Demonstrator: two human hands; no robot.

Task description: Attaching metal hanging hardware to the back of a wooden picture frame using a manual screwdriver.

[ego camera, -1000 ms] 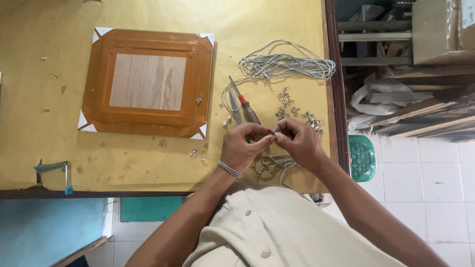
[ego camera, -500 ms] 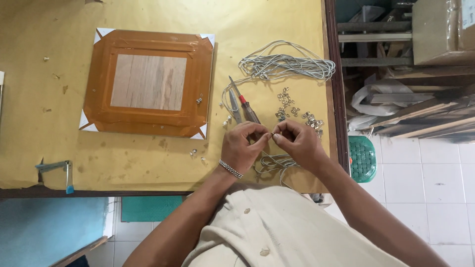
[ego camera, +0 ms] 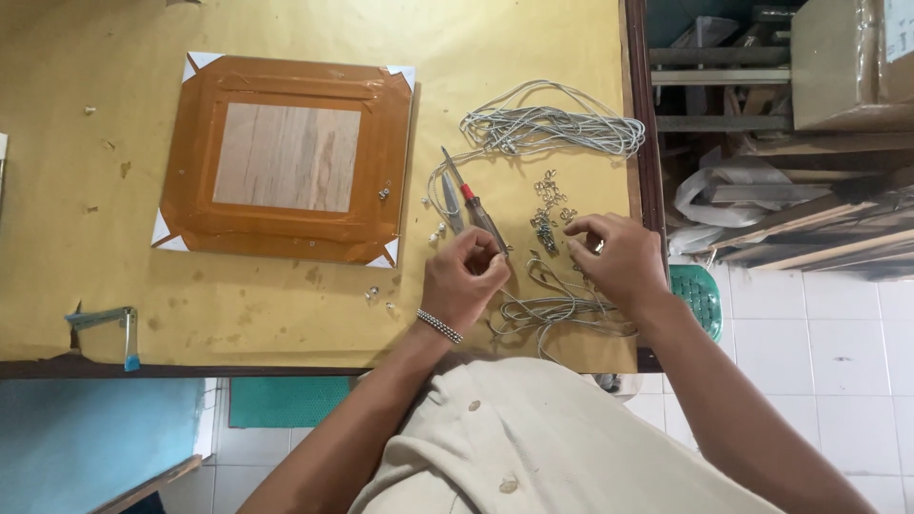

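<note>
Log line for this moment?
left hand: pinched, contents unclear | right hand: at metal rings | cord: between hands | frame: untouched

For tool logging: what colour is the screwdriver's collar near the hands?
Red, on the screwdriver beside the left hand; head view.

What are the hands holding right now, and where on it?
The left hand is curled shut just above the loose grey cord; whether it pinches the cord is hidden. The right hand has fingertips at the pile of small metal rings; any grip is too small to tell.
</note>
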